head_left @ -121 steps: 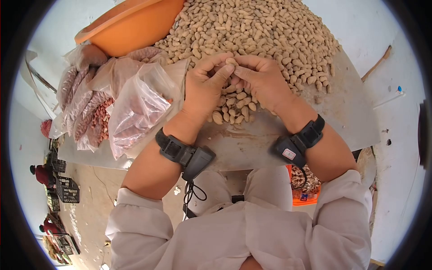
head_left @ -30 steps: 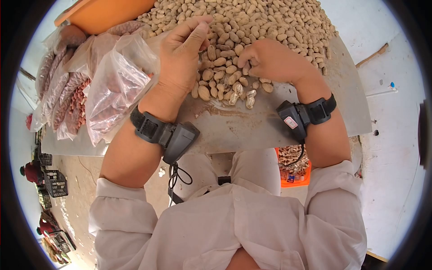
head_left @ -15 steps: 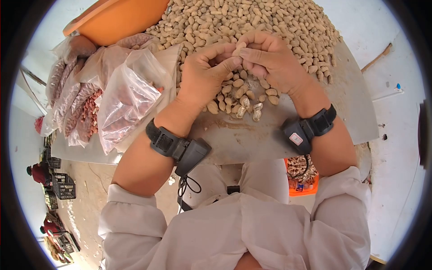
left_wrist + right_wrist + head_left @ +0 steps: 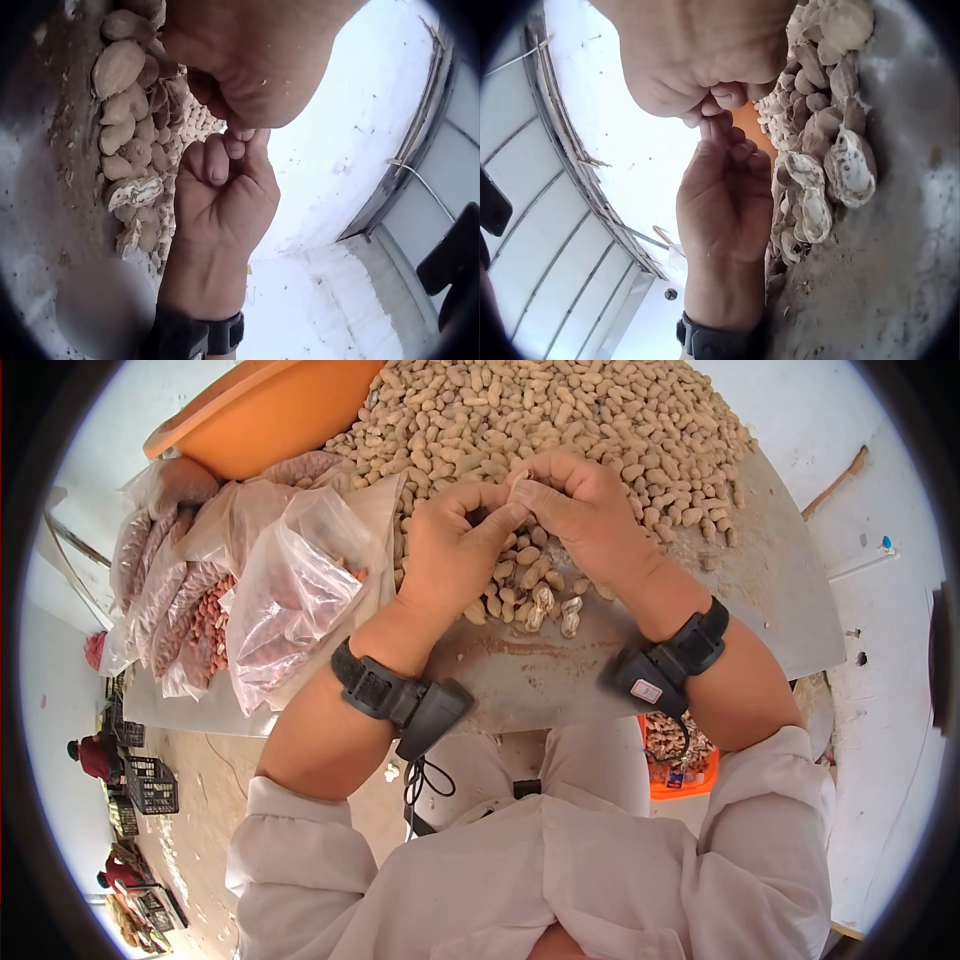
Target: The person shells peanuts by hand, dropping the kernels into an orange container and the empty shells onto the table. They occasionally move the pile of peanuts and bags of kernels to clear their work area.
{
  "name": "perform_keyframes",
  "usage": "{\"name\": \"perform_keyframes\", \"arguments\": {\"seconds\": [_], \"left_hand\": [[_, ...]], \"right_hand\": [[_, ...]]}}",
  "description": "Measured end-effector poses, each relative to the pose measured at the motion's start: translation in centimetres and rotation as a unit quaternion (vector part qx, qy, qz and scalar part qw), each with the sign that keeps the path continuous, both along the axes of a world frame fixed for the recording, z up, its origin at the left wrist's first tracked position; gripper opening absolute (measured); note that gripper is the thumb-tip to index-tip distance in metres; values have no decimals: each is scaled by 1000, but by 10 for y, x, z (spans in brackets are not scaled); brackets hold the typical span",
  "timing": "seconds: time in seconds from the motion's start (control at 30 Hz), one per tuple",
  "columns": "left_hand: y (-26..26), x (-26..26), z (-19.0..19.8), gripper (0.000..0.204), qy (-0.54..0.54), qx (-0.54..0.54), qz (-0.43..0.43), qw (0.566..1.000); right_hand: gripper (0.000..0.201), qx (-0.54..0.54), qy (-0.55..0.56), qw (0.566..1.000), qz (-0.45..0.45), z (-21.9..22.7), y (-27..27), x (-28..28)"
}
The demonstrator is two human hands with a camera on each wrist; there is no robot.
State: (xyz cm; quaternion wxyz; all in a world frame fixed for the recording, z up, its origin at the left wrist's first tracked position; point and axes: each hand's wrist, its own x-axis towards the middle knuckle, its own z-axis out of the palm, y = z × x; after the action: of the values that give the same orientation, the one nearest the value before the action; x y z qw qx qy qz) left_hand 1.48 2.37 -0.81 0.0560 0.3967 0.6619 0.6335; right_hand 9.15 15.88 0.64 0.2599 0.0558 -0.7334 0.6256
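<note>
Both hands meet fingertip to fingertip over the near edge of the peanut pile (image 4: 570,410). My right hand (image 4: 595,520) pinches a peanut (image 4: 521,476) between thumb and forefinger, most of it hidden by the fingers. From the other side my left hand (image 4: 450,550) has its thumb and bent forefinger at the same peanut. The right wrist view shows the fingers pressed together, the peanut covered. Below the hands lie two split peanut shells (image 4: 853,171), pale inside, at the front of several loose whole peanuts (image 4: 120,67).
Clear plastic bags (image 4: 300,600) of reddish shelled peanuts lie left on the grey table (image 4: 790,580). An orange basin (image 4: 250,425) stands behind them. Below the table's front edge sits an orange container (image 4: 685,792) of shells. Black crates (image 4: 152,785) and people are far left.
One second ago the hands were apart, the right one at the loose peanuts. Since then they have come together on a peanut. The two split shells were not visible four seconds ago.
</note>
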Motion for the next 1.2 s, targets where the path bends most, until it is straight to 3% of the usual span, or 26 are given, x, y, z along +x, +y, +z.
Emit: {"name": "perform_keyframes", "arguments": {"seconds": [0.13, 0.23, 0.37, 0.57, 0.67, 0.77, 0.97, 1.2], "left_hand": [[-2, 6, 7, 14, -12, -9, 4, 1000], [-2, 9, 12, 14, -36, -5, -3, 999], [-2, 7, 9, 14, -58, 13, -30, 998], [-5, 5, 8, 14, -232, 92, -149, 957], [-1, 8, 11, 14, -273, 123, -134, 945], [3, 8, 11, 15, -256, 135, -128, 949], [4, 10, 13, 20, -117, 52, -43, 991], [4, 10, 9, 23, -13, 31, -34, 999]], "right_hand": [[24, 13, -13, 1000, -10, 2, 0, 1], [27, -89, -73, 993, 22, 3, -1, 3], [26, -158, -69, 984, 44, 4, -4, 4], [22, -222, -41, 968, 105, 3, -4, 4], [20, -273, -36, 954, 121, -3, -2, 1], [19, -335, -37, 932, 132, -5, -6, -3], [26, -448, -95, 873, 168, -8, -7, -4], [24, -526, -106, 832, 144, -13, -4, -9]]}}
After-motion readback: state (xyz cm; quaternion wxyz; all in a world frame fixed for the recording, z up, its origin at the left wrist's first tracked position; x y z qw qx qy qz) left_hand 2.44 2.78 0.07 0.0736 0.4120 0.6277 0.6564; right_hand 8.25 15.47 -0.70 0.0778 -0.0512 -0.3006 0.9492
